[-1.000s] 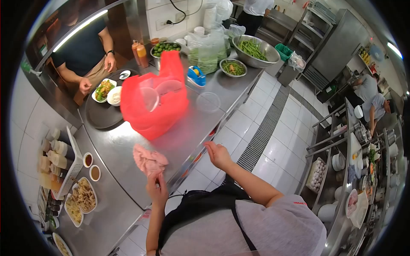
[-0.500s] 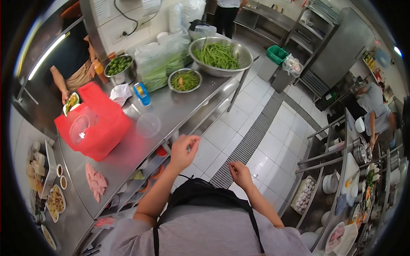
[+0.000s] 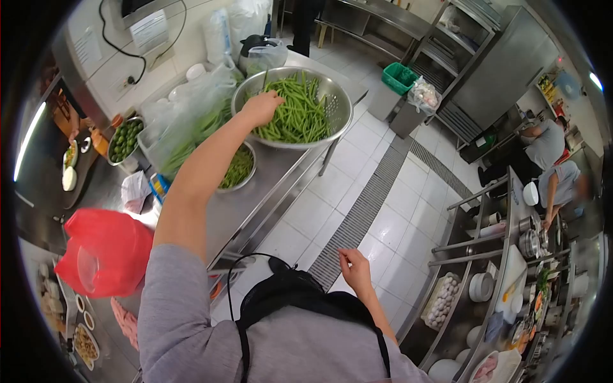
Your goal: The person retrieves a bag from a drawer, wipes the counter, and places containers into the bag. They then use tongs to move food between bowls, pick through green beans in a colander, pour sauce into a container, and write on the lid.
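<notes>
My left hand (image 3: 261, 108) reaches over the near-left rim of a large metal colander (image 3: 343, 127) piled with long green beans (image 3: 297, 113). Its fingers are curled together against the beans at the left of the heap; the fingertips are partly hidden. Below my left forearm stands a smaller metal bowl (image 3: 239, 168) of cut green pieces, partly covered by the arm. My right hand (image 3: 355, 268) hangs above the floor in front of my apron, fingers curled in, with nothing visible in it.
Left of the colander are a clear plastic bag of greens (image 3: 191, 137), a pot of green limes (image 3: 126, 140) and a red plastic bag (image 3: 105, 249). Shelving with a crate of eggs (image 3: 440, 303) stands right. Two people work at the far right; another stands at the back.
My left hand has moved forward from above the floor into the colander, onto the green beans. I have come closer to the colander. My right hand stays in front of me, curled.
</notes>
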A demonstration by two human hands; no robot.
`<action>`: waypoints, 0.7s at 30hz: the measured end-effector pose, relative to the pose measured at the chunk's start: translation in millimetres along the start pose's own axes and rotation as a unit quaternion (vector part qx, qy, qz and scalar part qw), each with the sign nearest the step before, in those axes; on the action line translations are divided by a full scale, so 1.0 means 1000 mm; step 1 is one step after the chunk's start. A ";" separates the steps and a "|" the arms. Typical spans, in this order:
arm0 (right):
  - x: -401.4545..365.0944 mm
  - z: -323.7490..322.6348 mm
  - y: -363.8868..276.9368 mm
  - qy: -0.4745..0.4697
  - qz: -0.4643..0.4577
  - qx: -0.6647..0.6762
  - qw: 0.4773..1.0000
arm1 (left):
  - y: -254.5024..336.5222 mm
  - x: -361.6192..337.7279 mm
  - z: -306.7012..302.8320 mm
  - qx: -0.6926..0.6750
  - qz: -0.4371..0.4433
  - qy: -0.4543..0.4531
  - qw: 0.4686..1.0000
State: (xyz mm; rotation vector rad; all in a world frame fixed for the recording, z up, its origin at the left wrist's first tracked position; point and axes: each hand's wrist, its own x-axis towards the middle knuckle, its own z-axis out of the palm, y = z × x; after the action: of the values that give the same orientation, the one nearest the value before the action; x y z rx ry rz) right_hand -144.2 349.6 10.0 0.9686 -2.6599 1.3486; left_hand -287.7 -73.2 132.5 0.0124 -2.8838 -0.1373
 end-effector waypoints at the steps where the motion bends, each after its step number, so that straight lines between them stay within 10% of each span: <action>1: 0.010 -0.001 0.001 0.007 0.021 0.020 1.000 | -0.007 0.014 0.008 0.006 -0.003 -0.024 1.000; 5: 0.035 -0.007 0.029 -0.013 0.038 -0.018 0.999 | -0.021 0.051 0.041 0.160 0.089 -0.089 0.979; 9: 0.050 -0.010 0.040 -0.003 0.075 -0.026 0.997 | -0.014 0.065 0.029 0.079 -0.017 -0.300 0.950; 21: 0.231 -0.030 -0.008 0.004 -0.135 0.006 0.991 | 0.009 0.034 0.001 -0.057 -0.051 -0.090 0.993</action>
State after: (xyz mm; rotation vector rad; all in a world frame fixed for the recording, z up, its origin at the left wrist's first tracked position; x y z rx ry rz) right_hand -334.5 247.7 97.1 1.2657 -2.4076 1.3064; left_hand -320.4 -65.1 141.2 0.1316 -3.0512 -0.3388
